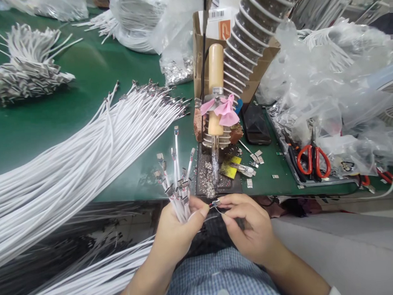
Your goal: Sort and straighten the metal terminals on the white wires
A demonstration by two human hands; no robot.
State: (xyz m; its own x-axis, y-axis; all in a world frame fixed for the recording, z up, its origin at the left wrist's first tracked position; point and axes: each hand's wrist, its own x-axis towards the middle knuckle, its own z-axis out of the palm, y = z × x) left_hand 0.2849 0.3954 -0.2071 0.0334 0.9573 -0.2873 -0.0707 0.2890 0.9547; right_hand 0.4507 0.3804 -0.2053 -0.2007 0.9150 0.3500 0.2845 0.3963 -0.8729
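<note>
My left hand (pixel 180 227) is closed around a bunch of white cables (pixel 179 204) whose small metal plug ends point upward. Between its thumb and forefinger it pinches another cable's end, where a bit of red wire shows. At the fingertips of my right hand (pixel 250 221) is a small metal connector (pixel 215 203), against that cable end. A thin wire (pixel 220 211) curves from there to the right thumb. Just beyond both hands, a soldering iron (pixel 217 108) with a wooden handle hangs tip down, a pink ribbon (pixel 226 111) tied about it.
Many white cables (pixel 87 147) lie across the green table (pixel 120 186) at left. Behind the iron stand a ribbed clear hose (pixel 253 31) and a cardboard box (pixel 197 48). Right of it are a phone (pixel 256 124), loose metal shells (pixel 257 156), red-handled cutters (pixel 313 158) and plastic bags (pixel 326 87).
</note>
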